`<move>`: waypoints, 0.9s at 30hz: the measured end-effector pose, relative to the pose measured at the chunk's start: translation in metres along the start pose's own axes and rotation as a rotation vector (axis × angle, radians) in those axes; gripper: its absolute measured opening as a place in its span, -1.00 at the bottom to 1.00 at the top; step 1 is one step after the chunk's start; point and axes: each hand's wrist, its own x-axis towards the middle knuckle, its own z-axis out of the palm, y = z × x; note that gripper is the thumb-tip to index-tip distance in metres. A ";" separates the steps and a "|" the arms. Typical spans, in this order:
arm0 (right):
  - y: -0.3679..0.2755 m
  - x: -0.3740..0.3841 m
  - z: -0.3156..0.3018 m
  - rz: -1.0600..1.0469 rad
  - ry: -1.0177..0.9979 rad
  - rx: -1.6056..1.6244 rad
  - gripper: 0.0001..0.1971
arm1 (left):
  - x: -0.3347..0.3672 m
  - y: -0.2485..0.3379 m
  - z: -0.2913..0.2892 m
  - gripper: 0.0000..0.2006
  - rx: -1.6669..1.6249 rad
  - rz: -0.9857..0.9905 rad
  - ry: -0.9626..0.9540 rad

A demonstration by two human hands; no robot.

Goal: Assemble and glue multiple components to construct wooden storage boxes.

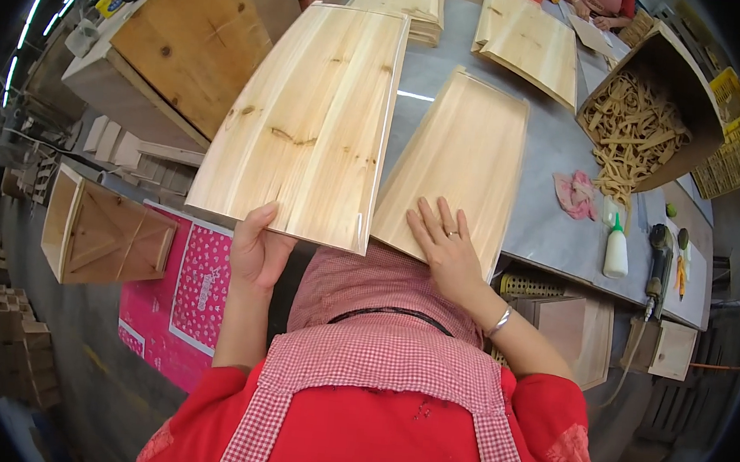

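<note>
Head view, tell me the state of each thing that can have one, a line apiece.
Knotty wooden panel, held at its near edge by the left hand
Plainer wooden panel, right hand resting open on it
Brown box, open, pale strips spilling over its rim
Pink cloth, crumpled
Silver bracelet, worn on the right wrist
Ceiling lights, lit

I see my wearer in a red top (336, 437), each sleeve bearing a paler patterned patch (575, 456), under a red-and-white checked apron (394, 363) with broad straps (254, 430) and a dark waist cord (398, 312). I make out a silvery bracelet (498, 322) and ring (454, 234), both on the right.
</note>
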 end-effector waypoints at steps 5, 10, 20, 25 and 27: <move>0.012 0.008 -0.004 -0.098 -0.046 0.014 -0.28 | 0.003 0.000 -0.013 -0.37 0.320 0.102 0.042; 0.007 -0.004 -0.012 -0.122 -0.122 0.018 -0.30 | 0.022 -0.017 -0.026 -0.40 0.571 0.182 0.033; 0.009 -0.004 -0.012 -0.114 -0.136 0.060 -0.31 | 0.021 -0.040 -0.029 -0.59 0.985 0.158 -0.021; 0.009 -0.006 -0.014 -0.116 -0.144 0.077 -0.32 | 0.012 -0.048 0.010 -0.64 1.219 0.132 -0.182; 0.010 -0.007 -0.014 -0.118 -0.135 0.083 -0.32 | 0.008 -0.055 0.026 -0.63 1.212 0.105 -0.172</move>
